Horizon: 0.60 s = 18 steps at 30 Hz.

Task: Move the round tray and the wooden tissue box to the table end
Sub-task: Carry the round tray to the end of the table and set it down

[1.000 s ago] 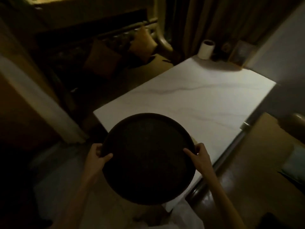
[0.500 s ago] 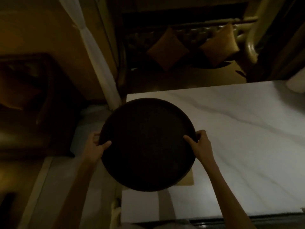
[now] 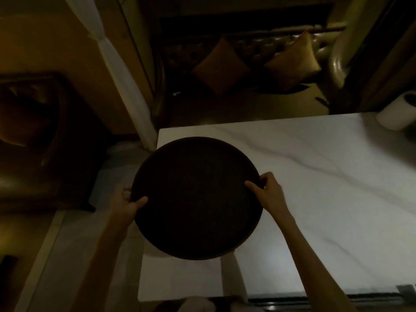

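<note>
The tray (image 3: 197, 197) is gripped at its rim by the left hand (image 3: 126, 204) and right hand (image 3: 269, 192), fingers curled around it, above the table's (image 3: 315, 199) left end. It is not yet set down; the tissue box is not seen.

A white paper roll (image 3: 397, 115) stands at the far right corner of the marble counter (image 3: 326, 188). Beyond it, two golden cushions (image 3: 221, 67) lean against a dark tufted sofa (image 3: 254, 48).
</note>
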Each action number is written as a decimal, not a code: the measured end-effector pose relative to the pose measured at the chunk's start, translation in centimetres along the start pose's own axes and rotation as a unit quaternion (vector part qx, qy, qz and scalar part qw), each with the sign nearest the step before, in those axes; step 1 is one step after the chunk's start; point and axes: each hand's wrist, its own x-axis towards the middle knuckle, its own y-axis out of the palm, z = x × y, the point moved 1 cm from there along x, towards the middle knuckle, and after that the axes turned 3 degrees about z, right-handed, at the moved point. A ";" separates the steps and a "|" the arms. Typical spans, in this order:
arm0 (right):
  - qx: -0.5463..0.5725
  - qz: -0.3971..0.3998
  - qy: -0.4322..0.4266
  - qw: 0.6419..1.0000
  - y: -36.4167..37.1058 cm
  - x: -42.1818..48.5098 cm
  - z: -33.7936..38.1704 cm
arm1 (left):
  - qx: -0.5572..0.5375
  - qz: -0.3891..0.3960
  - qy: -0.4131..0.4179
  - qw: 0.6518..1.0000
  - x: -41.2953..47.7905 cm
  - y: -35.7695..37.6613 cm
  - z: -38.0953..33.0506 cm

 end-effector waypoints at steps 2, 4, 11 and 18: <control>0.001 -0.029 0.000 1.000 -1.3 -0.1 0.2 | 0.011 0.021 0.007 1.000 1.0 0.6 -0.8; -0.003 -0.055 -0.004 0.998 -2.3 -0.2 0.3 | 0.017 0.036 0.022 0.999 1.4 1.4 -1.8; -0.012 -0.047 -0.003 0.999 -4.9 0.4 -1.1 | 0.011 0.035 0.023 0.999 0.5 4.4 -3.7; 0.033 -0.016 -0.026 0.999 -12.2 3.2 -5.6 | 0.025 0.025 0.015 0.999 -2.4 11.2 -6.1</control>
